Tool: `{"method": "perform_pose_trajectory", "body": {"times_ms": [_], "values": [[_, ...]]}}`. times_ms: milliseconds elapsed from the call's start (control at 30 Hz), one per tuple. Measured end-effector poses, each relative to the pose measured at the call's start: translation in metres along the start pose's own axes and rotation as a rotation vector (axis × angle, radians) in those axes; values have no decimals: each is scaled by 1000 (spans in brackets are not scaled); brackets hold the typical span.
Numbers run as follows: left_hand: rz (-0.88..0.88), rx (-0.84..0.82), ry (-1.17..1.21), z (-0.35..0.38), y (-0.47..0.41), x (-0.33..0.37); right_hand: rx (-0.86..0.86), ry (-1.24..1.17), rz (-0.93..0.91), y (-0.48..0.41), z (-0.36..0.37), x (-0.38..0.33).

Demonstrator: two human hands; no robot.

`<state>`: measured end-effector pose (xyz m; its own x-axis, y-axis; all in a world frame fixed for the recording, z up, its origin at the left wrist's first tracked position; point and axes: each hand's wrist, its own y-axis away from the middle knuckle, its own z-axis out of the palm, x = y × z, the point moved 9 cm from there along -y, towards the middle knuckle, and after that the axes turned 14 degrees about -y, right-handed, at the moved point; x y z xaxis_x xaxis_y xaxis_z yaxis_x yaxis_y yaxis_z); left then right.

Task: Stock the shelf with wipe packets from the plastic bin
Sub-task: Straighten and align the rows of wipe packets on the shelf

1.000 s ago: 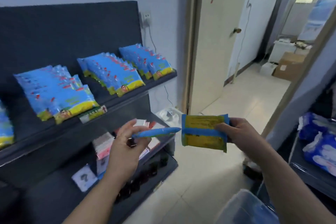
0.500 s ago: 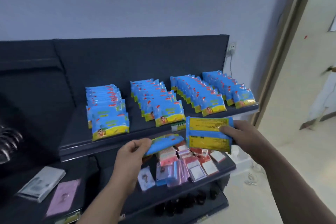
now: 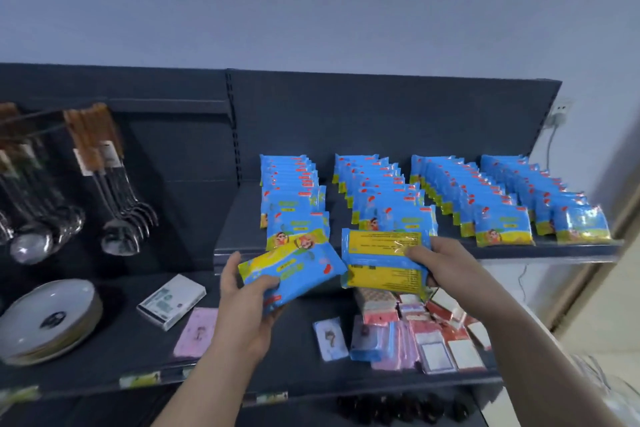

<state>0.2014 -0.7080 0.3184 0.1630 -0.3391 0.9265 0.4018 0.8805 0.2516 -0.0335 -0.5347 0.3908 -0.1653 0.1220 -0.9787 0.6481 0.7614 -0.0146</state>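
At the front edge of the upper shelf [image 3: 519, 252], your left hand [image 3: 242, 302] grips one wipe packet [image 3: 294, 274] face up by its near end. Your right hand [image 3: 450, 263] holds a second packet [image 3: 381, 265] by its right end, yellow back showing. Neither is set down yet. Behind them, four rows of packets [image 3: 460, 198] already reach the shelf's front. By my judgement the stocking is well along, with at least these two left.

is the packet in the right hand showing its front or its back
Back: the right hand holds its packet with the yellow text panels facing the camera, not a cartoon front.
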Motion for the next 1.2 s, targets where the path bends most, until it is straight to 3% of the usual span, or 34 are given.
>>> {"method": "perform_pose_trajectory", "body": {"times_ms": [267, 367, 467, 667, 900, 1067, 1200], "values": [[-31, 68, 18, -21, -5, -4, -5, 57, 50, -36, 1, 15], [-46, 79, -12, -15, -11, -4, -43, -50, 23, -44, 3, 10], [-21, 45, -15, -1, -16, -3, -82, -214, -80, -48, -2, -3], [88, -52, 8, 30, -18, 0, -188, -207, -294, -60, -9, -10], [201, 105, 75, 33, -20, 7, -210, 18, -396, -88, -13, 0], [205, 201, 73, 18, -29, 8, -184, -55, -398, -99, -12, -2], [224, 299, -27, 9, -47, 14, -64, -83, -397, -109, -17, -5]]}}
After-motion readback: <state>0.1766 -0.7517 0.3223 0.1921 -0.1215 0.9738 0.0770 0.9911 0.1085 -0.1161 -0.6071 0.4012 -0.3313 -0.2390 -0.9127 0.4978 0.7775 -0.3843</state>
